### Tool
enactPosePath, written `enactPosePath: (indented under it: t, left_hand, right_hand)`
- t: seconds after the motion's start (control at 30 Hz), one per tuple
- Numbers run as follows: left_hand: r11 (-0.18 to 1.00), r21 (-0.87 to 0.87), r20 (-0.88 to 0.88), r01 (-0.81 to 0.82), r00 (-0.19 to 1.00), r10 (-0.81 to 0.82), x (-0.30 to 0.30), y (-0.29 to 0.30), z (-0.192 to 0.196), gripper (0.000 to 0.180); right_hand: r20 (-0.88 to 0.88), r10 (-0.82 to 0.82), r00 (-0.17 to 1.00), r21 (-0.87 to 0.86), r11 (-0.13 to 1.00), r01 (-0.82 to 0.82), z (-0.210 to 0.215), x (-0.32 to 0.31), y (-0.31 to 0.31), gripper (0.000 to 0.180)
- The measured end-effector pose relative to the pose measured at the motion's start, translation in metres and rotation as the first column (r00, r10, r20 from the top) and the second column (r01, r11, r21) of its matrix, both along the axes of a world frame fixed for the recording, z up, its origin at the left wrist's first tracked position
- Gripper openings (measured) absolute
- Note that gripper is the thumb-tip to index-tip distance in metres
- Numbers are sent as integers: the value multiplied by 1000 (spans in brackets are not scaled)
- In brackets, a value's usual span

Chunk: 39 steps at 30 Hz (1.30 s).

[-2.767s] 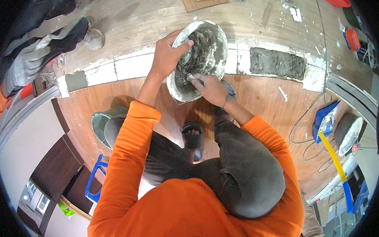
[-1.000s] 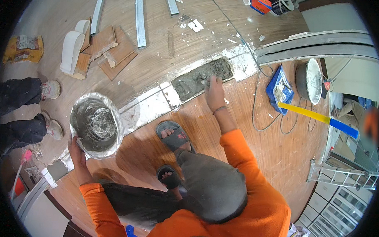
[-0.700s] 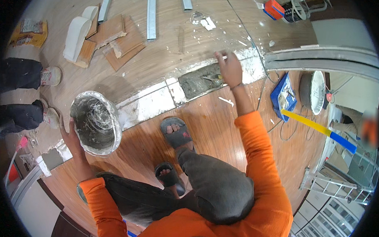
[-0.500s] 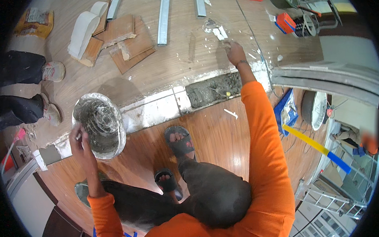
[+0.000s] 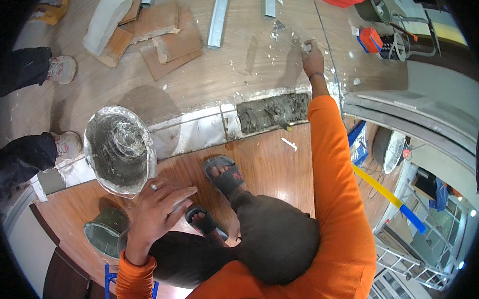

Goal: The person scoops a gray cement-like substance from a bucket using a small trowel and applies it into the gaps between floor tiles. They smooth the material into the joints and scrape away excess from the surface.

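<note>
Floor: one bucket, two hands.

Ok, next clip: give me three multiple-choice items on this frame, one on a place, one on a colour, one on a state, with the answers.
1. Where is the right hand?
A. in the bucket
B. far out on the floor beyond the mortar patch
C. on the sandal

2. What colour are the sleeves?
A. orange
B. green
C. white

3. How is the left hand at the bucket?
A. clenched round a handle
B. deep inside it
C. open, fingers spread, at its near rim

Answers:
1 B, the right arm stretches past the mortar patch to white crumbs on the floor.
2 A, both forearms show orange.
3 C, the fingers lie spread by the rim and grip nothing visible.
</note>
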<state>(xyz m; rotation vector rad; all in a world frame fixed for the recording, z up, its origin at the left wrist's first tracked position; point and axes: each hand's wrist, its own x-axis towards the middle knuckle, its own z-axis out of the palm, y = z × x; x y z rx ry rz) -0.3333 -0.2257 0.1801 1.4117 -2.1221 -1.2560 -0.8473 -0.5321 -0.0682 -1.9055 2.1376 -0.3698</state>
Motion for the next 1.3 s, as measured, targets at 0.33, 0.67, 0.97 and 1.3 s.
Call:
enactPosePath:
  t: [0.33,0.67,0.97,1.3]
  left_hand:
    - [976,25,-57,217,975,-216,-40,0,-3,28]
    - [895,80,-73,439,898,-434,-84,8,1,30]
    - [942,146,-41,304,953,-301,-54,15,1,27]
    - [957,133,-54,259,966,-254,-79,-4,21,25]
  right_hand:
    - [439,-374,817,292,919,264,-6,-31,199,42]
    - [-39,-111,993,-44,993,109,-9,-13,238,31]
    - [-317,283,905,370,916,-157,-8,35,239,40]
    - [-290,311,905,629,775,-64,4,35,219,43]
